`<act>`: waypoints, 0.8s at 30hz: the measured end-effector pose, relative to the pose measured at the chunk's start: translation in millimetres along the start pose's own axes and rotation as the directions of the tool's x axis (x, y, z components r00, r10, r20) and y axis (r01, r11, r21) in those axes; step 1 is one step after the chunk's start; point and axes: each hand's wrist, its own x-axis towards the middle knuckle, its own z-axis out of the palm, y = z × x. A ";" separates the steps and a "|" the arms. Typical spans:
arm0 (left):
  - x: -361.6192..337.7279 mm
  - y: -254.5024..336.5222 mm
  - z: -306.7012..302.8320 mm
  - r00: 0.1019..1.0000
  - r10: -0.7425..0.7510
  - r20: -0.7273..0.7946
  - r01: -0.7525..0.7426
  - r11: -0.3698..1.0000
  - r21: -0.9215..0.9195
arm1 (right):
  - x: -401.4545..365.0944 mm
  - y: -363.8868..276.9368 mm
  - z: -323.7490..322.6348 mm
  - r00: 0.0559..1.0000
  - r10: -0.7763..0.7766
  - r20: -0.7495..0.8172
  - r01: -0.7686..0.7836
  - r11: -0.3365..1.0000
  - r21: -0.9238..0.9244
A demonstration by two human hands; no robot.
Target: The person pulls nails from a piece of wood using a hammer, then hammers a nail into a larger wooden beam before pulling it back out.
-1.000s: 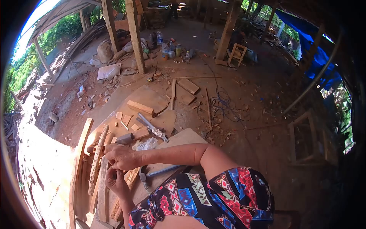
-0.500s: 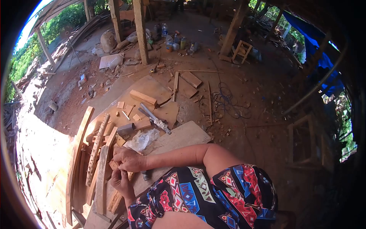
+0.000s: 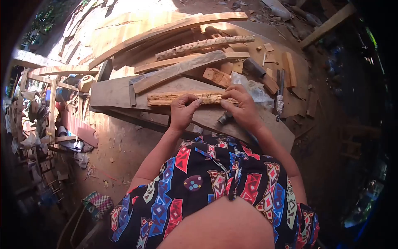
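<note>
Wooden, splintery and ridged, one strip (image 3: 163, 99) lies on the desk (image 3: 111, 93); my left hand (image 3: 183, 111) and right hand (image 3: 243, 108) touch it, fingertips narrowly pinched; whether they hold anything small, I cannot tell.

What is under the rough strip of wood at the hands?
A wide board shows around the rough strip, which seems to rest on it. The surface directly beneath is covered, and the left hand and right hand hide parts of the strip.

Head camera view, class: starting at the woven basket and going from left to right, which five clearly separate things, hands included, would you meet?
Woven basket → left hand → right hand → partly wrapped rod → wooden post
</note>
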 end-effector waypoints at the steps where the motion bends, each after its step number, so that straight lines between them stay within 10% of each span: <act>1: 0.6 -5.1 -10.1 0.999 -0.018 -0.049 0.018 1.000 -0.002 | -4.9 10.9 -7.6 1.000 0.019 0.010 -0.019 1.000 -0.022; 10: 7.9 -51.6 -37.5 0.961 -0.176 -0.215 0.175 0.984 -0.021 | -93.7 88.0 -33.4 0.967 0.250 0.040 -0.183 0.799 -0.573; 24: 27.4 -64.7 1.2 0.967 -0.059 -0.248 0.110 0.975 0.195 | -116.5 116.1 -7.0 0.952 0.306 0.021 -0.232 0.765 -0.600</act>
